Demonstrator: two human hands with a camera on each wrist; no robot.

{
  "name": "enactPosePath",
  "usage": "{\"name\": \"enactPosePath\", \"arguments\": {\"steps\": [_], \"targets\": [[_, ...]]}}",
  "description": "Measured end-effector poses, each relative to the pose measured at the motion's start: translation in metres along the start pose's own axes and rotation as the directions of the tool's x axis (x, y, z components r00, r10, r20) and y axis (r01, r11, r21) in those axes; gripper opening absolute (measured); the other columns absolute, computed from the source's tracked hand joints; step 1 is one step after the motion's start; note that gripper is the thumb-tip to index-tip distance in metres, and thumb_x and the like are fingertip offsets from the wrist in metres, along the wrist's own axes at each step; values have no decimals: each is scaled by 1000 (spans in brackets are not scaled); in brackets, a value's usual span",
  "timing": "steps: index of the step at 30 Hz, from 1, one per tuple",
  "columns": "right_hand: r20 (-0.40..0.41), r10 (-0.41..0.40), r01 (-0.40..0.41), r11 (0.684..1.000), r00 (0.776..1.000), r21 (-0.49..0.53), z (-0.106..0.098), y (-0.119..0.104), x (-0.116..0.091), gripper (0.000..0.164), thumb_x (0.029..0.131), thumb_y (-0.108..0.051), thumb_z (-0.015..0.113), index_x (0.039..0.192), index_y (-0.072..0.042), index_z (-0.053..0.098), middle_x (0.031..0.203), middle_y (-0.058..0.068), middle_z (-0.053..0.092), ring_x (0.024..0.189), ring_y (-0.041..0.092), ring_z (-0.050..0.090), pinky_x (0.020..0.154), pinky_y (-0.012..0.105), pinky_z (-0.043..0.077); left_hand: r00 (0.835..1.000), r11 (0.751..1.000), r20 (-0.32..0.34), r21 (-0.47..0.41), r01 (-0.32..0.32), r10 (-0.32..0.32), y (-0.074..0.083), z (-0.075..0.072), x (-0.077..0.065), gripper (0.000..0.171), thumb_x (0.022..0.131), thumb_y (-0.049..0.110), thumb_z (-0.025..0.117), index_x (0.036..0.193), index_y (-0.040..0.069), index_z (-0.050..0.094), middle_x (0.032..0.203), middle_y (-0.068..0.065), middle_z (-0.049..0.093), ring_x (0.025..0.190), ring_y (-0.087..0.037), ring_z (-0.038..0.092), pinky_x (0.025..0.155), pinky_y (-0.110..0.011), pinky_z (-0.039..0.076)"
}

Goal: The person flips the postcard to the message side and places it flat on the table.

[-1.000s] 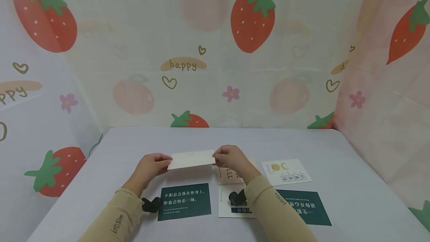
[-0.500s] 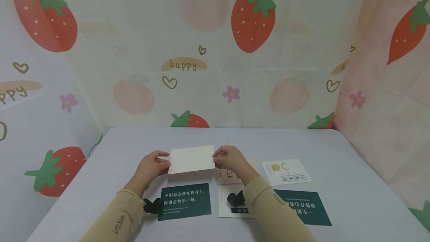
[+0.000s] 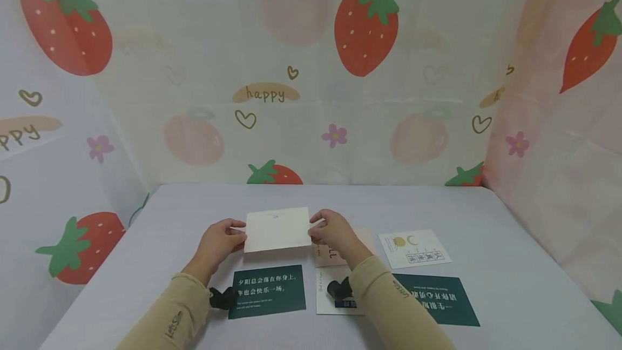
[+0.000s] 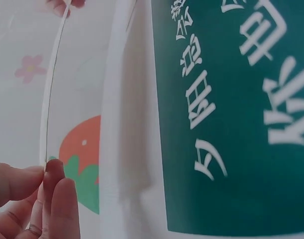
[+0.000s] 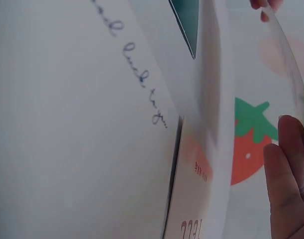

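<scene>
Both hands hold up a white card (image 3: pixel 277 231) above the table, its nearly blank face toward the head camera. My left hand (image 3: pixel 218 242) pinches the card's left edge between thumb and fingers; the left wrist view shows the card (image 4: pixel 51 89) almost edge-on. At the opposite edge, my right hand (image 3: pixel 335 231) pinches it too. Below the card lies a dark green card (image 3: pixel 267 290) with white Chinese characters. Under the right forearm are a pink card (image 3: pixel 325 255) and a white card (image 3: pixel 324 296), both partly hidden.
Right of the right hand lies a white card with a gold moon (image 3: pixel 415 247). In front of it, another green card (image 3: pixel 452 298) is partly covered by the sleeve. A white cloth covers the table (image 3: pixel 510 263); strawberry-print curtains (image 3: pixel 364 101) stand around it.
The held card has tilted up, so more of its blank face shows to the head camera. Both hands keep their hold on its edges. The cards on the table have not moved.
</scene>
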State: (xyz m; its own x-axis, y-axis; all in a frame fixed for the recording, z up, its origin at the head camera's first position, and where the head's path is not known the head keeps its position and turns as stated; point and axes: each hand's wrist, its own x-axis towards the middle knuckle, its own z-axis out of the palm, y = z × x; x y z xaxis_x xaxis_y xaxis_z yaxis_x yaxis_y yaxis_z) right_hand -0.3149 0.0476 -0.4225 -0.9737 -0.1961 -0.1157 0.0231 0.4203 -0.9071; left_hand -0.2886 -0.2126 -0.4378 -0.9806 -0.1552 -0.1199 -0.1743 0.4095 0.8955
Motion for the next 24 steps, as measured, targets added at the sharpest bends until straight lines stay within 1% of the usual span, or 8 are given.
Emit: {"name": "enactPosePath", "arguments": {"steps": [4,7,9,13,14,18,21,24], "targets": [[-11,-10,9,999,1000,-43,1,1,1,20,83,-9,63,102,-9,57,82,4,64,72,15,63,67,33,52,1000,1000,-2,9,-15,15,0,1,0,30,87,10,59,117,5,57,98,-13,61,82,-18,61,74,-29,54],[-18,-25,24,996,1000,-84,3,2,1,18,83,-11,63,100,-9,57,81,3,63,72,15,62,63,30,50,1000,1000,-2,14,-16,16,0,2,1,28,89,12,56,117,5,58,104,-13,60,89,-20,60,76,-30,53],[-15,-37,36,995,999,-96,4,2,1,16,83,-12,63,97,-9,57,80,3,63,72,16,62,62,31,49,1000,1000,-2,19,-12,12,0,2,1,28,91,13,54,118,4,58,110,-14,59,94,-22,58,78,-30,52],[-7,-43,42,993,999,-112,7,3,2,11,84,-14,63,92,-8,58,79,2,63,73,17,61,65,33,50,1000,999,-10,40,26,-25,0,2,1,29,92,16,53,118,5,58,116,-13,56,100,-23,57,79,-29,52],[-5,-36,36,993,999,-111,8,4,2,11,85,-15,63,92,-8,58,79,2,63,74,17,61,66,33,50,999,998,-16,43,36,-36,0,2,1,29,92,16,53,118,5,59,116,-12,57,99,-23,57,79,-29,52],[-3,-2,1,992,1000,-124,10,4,1,12,86,-19,63,93,-9,59,80,1,63,76,17,61,65,31,49,999,998,-20,51,43,-42,-1,2,1,29,92,14,50,117,3,60,113,-13,59,97,-22,58,80,-30,52],[8,20,-19,991,1000,-130,11,5,2,15,86,-21,63,95,-10,60,82,1,64,77,17,62,64,31,48,999,998,-9,50,31,-31,-1,1,0,29,92,13,49,117,0,59,113,-16,59,94,-22,59,81,-31,51],[19,36,-33,989,999,-144,12,6,2,18,86,-25,63,97,-10,61,84,1,65,78,16,62,65,31,47,999,998,-5,51,37,-36,-3,1,0,30,93,14,48,117,1,59,111,-15,60,91,-19,59,79,-30,52]]}}
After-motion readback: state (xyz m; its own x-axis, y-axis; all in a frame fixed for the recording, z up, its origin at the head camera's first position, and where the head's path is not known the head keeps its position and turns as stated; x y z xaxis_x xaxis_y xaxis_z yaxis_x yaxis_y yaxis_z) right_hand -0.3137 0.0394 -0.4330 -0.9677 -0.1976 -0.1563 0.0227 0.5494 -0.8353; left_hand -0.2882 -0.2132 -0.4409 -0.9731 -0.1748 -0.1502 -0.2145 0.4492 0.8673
